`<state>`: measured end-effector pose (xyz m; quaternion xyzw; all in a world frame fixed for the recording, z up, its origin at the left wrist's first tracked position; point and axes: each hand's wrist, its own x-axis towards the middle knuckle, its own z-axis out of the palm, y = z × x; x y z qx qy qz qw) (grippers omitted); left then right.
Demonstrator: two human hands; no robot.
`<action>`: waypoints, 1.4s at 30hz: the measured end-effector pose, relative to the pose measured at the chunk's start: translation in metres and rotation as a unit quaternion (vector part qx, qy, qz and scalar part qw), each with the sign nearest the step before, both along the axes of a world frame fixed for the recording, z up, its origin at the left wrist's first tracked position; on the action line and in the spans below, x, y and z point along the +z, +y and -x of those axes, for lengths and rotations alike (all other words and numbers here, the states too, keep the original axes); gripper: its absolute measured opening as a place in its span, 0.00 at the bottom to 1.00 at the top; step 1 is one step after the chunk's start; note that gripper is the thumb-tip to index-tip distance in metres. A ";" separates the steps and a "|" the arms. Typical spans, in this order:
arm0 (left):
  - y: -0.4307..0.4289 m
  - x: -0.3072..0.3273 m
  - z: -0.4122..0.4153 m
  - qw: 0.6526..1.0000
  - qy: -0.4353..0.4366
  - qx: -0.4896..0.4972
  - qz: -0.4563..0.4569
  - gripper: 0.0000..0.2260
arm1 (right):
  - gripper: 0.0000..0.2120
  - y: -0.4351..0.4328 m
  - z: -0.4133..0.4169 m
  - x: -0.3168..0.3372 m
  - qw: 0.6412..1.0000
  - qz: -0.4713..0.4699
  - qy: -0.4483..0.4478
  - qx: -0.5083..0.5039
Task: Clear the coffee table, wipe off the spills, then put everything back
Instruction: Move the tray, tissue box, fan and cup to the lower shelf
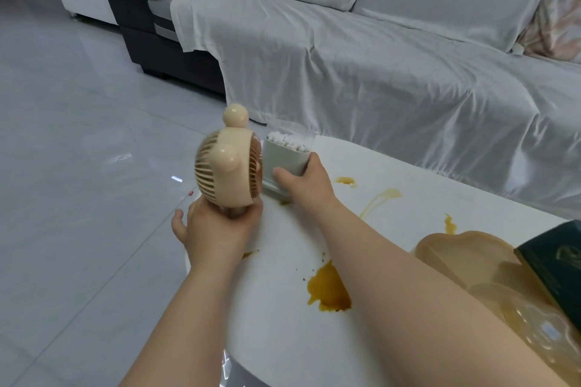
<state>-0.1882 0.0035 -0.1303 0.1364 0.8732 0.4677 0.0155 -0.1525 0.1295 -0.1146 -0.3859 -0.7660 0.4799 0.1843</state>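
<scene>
My left hand [217,226] grips the base of a small beige desk fan [228,163] with two round ears, held above the far left corner of the white coffee table [276,261]. My right hand [306,184] is closed around a clear box of cotton swabs [287,155], tilted just beside the fan at the table's far edge. Orange-brown spills mark the tabletop: a large puddle [328,291] near the middle, thinner streaks [377,199] further back and a small smear [250,254] by my left wrist.
A beige divided tray [490,264] and a dark green box [556,270] sit at the table's right end. A sofa under a white sheet [377,66] stands right behind the table. Glossy grey floor tiles [78,182] spread to the left.
</scene>
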 end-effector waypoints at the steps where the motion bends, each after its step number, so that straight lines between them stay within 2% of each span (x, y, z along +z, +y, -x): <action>1: -0.001 0.003 -0.001 0.999 -0.007 -0.004 -0.031 0.13 | 0.15 0.002 -0.001 0.000 1.000 0.013 0.016 -0.011; 4: -0.005 0.011 0.002 0.992 -0.050 0.003 -0.119 0.17 | 0.15 0.006 -0.005 0.003 0.999 0.015 0.031 -0.017; 6: -0.007 0.011 0.002 0.990 -0.067 0.004 -0.124 0.18 | 0.17 0.007 -0.004 0.004 1.000 -0.006 0.015 0.003; 9: -0.006 0.011 0.001 0.990 -0.084 -0.003 -0.112 0.11 | 0.22 0.004 0.000 0.003 0.998 -0.040 -0.016 0.037; 13: -0.009 0.014 0.002 0.988 -0.101 0.000 -0.120 0.10 | 0.22 0.002 0.005 0.003 0.997 -0.056 -0.028 0.032; 21: -0.011 0.014 0.008 0.978 -0.136 -0.010 -0.157 0.10 | 0.17 0.009 0.009 0.007 0.995 0.064 0.060 -0.039; 24: -0.009 0.021 0.003 0.973 -0.156 -0.054 -0.163 0.09 | 0.19 0.011 -0.001 0.024 0.987 0.109 0.107 -0.046; 27: -0.008 0.033 -0.009 0.955 -0.194 -0.137 -0.177 0.12 | 0.18 0.012 -0.025 0.051 0.990 0.100 0.101 -0.022; 31: -0.012 0.051 -0.035 0.929 -0.219 -0.214 -0.206 0.10 | 0.17 0.012 -0.081 0.091 0.995 0.088 0.050 0.015; 33: -0.018 0.059 -0.051 0.920 -0.232 -0.238 -0.207 0.08 | 0.08 0.011 -0.118 0.109 0.997 0.068 0.010 0.024; 37: -0.019 0.075 -0.090 0.901 -0.269 -0.273 -0.205 0.02 | 0.04 0.004 -0.189 0.139 0.992 0.044 -0.114 0.022; 40: -0.012 0.077 -0.130 0.889 -0.295 -0.296 -0.186 0.04 | 0.04 -0.004 -0.227 0.150 0.979 0.046 -0.198 0.021; 42: -0.011 0.075 -0.155 0.876 -0.321 -0.319 -0.168 0.05 | 0.11 -0.011 -0.244 0.150 0.970 0.017 -0.241 -0.001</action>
